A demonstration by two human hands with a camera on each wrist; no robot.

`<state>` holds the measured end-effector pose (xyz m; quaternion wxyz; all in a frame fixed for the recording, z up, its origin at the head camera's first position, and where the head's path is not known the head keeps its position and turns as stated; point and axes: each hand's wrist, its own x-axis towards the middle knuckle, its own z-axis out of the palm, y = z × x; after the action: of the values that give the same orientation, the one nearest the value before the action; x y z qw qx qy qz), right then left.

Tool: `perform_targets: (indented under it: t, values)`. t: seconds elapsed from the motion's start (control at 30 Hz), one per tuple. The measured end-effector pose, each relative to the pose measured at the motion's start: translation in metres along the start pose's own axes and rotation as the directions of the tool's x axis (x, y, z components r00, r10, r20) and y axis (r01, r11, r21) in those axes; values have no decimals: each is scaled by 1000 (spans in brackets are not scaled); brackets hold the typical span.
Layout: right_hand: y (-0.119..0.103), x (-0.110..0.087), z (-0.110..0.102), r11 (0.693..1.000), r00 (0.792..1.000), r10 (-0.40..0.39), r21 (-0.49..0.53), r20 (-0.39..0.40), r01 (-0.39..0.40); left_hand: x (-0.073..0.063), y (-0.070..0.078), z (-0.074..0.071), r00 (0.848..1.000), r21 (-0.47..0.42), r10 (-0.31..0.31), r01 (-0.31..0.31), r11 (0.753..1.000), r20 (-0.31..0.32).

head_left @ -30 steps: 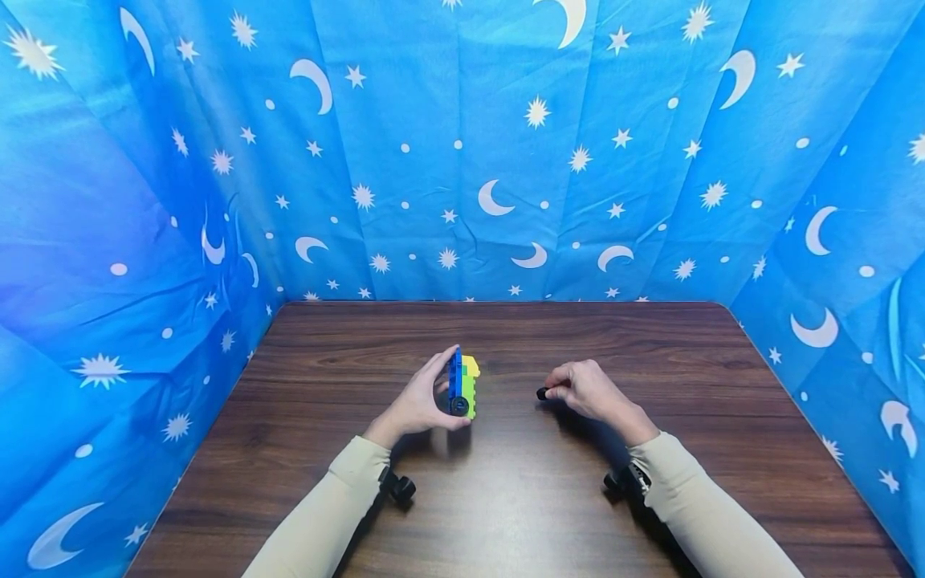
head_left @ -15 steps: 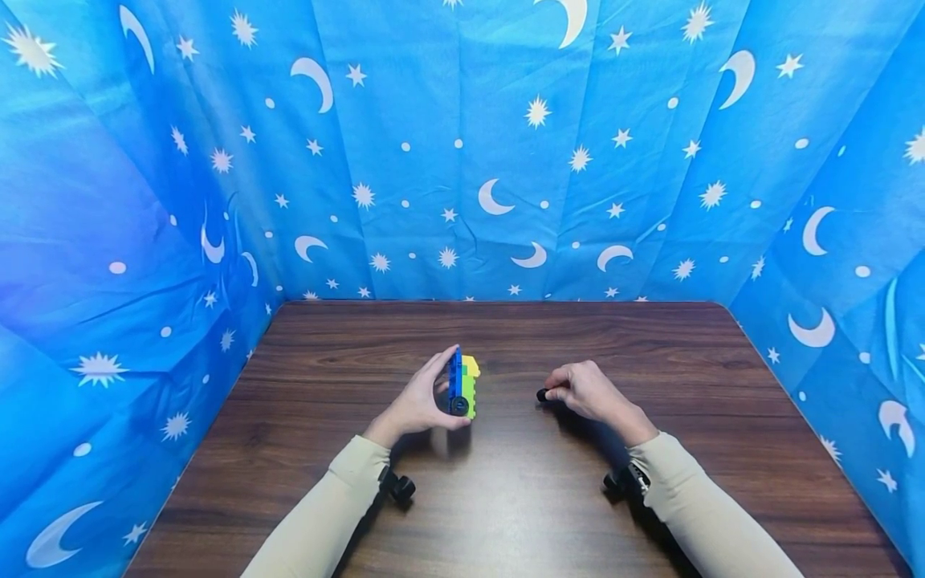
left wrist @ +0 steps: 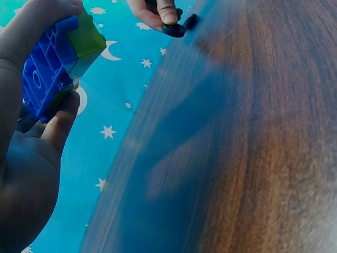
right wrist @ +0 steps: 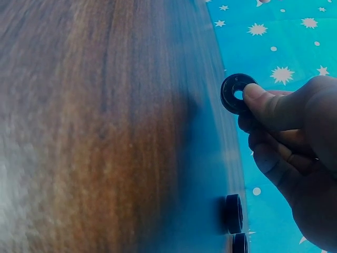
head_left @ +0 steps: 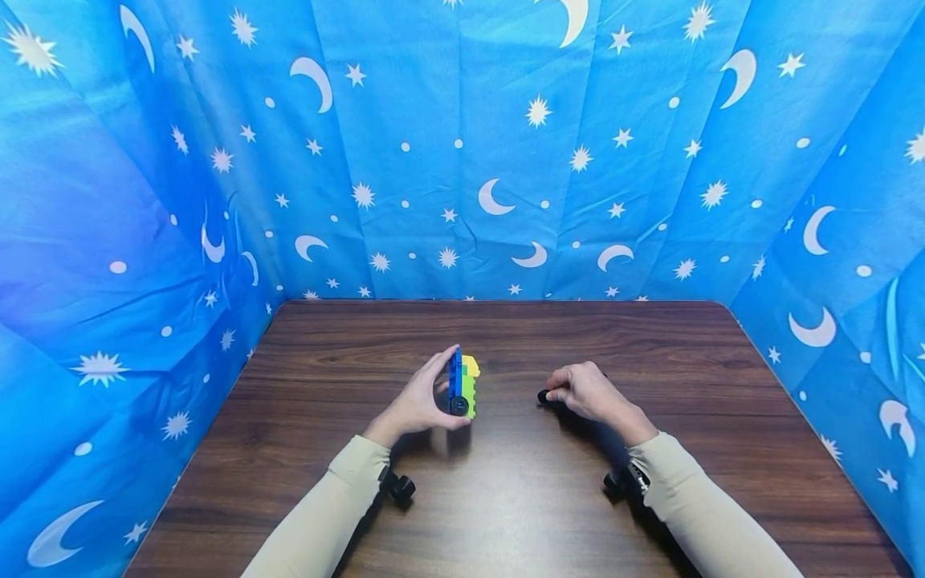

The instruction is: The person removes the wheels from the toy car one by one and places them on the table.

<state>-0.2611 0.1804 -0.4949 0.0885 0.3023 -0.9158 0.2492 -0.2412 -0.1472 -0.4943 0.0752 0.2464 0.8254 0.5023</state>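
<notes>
My left hand (head_left: 413, 408) grips a toy brick car (head_left: 468, 392) between thumb and fingers, left of the table's middle. The car has a blue base, lime green bricks and a yellow brick on its far end. One black wheel (head_left: 458, 406) shows on the car's near side. The open blue underside (left wrist: 45, 79) faces the left wrist camera. To the right, my right hand (head_left: 588, 391) pinches a loose black wheel (right wrist: 235, 94) with a hole through its centre. Its thumb lies on the wheel's face. Curled fingers hide part of the wheel.
Two more black wheels, a nearer wheel (right wrist: 240, 243) and a farther wheel (right wrist: 234, 213), stand on edge below the right hand. In the head view that hand hides them. The dark wooden table (head_left: 506, 498) meets a blue star-and-moon curtain (head_left: 462, 160) behind.
The wheel in my right fingers has tilted slightly. Both hands otherwise stay in place, and the toy car is held as before.
</notes>
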Motion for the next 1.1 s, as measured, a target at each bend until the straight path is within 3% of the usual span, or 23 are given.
perform_targets:
  t: [0.57,1.1]
  values:
    - [0,-1,3,1000,1000,13,-16,5,-13,0,-1,-1,999,23,26,-25,999,-43]
    - [-1,-1,4,999,998,36,-22,45,-35,0,-1,-2,1000,22,-21,21,1000,0]
